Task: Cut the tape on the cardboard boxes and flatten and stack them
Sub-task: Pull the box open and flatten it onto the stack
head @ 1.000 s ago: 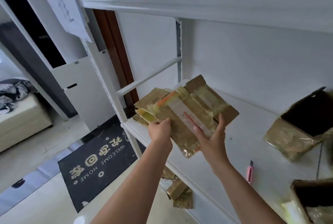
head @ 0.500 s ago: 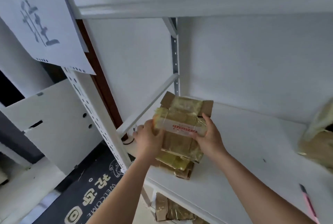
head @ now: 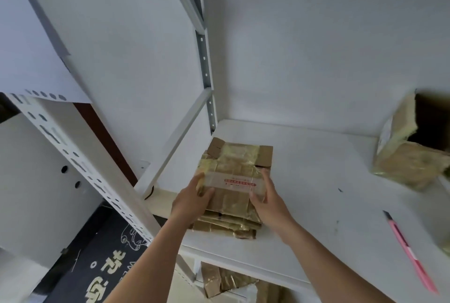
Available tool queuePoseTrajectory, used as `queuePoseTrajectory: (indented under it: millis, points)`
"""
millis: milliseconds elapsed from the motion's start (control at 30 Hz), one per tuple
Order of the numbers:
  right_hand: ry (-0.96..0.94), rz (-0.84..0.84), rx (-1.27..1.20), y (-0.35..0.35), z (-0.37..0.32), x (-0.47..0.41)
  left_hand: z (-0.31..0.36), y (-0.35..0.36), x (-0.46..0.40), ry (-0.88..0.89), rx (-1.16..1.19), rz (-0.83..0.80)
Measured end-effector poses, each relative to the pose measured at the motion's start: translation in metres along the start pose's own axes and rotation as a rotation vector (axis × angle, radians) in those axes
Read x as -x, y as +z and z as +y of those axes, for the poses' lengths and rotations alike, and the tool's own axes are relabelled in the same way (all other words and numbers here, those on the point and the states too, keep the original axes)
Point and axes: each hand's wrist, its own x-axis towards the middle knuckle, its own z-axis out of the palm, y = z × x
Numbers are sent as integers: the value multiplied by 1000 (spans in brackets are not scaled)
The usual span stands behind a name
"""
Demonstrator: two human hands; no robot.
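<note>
A flattened cardboard box point(head: 233, 176), glossy with yellowish tape and a white label strip with red print, lies on top of a stack of flattened boxes point(head: 226, 226) at the left end of the white shelf point(head: 316, 205). My left hand point(head: 192, 201) grips its left edge, thumb on top. On the other side my right hand point(head: 266, 196) holds its right edge. An unflattened taped box point(head: 411, 156) with an open dark mouth stands at the right. A pink utility knife point(head: 409, 251) lies on the shelf at the right front.
The white perforated shelf post point(head: 80, 164) and diagonal brace point(head: 175, 142) stand to the left of the stack. More flattened cardboard point(head: 229, 280) lies on the shelf below. A black welcome mat point(head: 97, 268) covers the floor at lower left.
Both hands have carried the flattened box from mid-air down onto the stack at the shelf's left end. The view has swung right and closer, bringing the knife and open box back in.
</note>
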Motion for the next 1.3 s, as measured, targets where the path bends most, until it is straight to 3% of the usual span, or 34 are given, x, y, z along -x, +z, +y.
queuePoseTrajectory:
  millis: [133, 367, 433, 533, 633, 800, 900, 1067, 1200, 1300]
  points:
    - [0, 68, -117, -6, 0, 0, 6, -1, 8, -10, 47, 30]
    - [-121, 4, 128, -3, 5, -1, -5, 14, 17, -94, 231, -40]
    - [-106, -6, 157, -4, 7, -3, 0, 18, 15, -89, 59, 13]
    - [-153, 72, 130, -2, 8, -2, 15, 19, 14, 120, -104, 75]
    - [-269, 159, 303, 5, 0, 1, 25, 19, 11, 256, -143, -103]
    - [-232, 132, 622, 3, 0, 0, 18, 21, 3, 234, -108, -181]
    - [-367, 133, 894, -1, 2, 0, 10, 20, -2, 279, -198, -213]
    - [-318, -175, 679, -13, 10, -8, 5, 23, -7, 306, -232, -206]
    - [-258, -154, 515, -10, 13, -8, 6, 26, -4, 300, -197, -225]
    - [-263, -130, 682, -5, 16, -7, 2, 30, -2, 312, -190, -222]
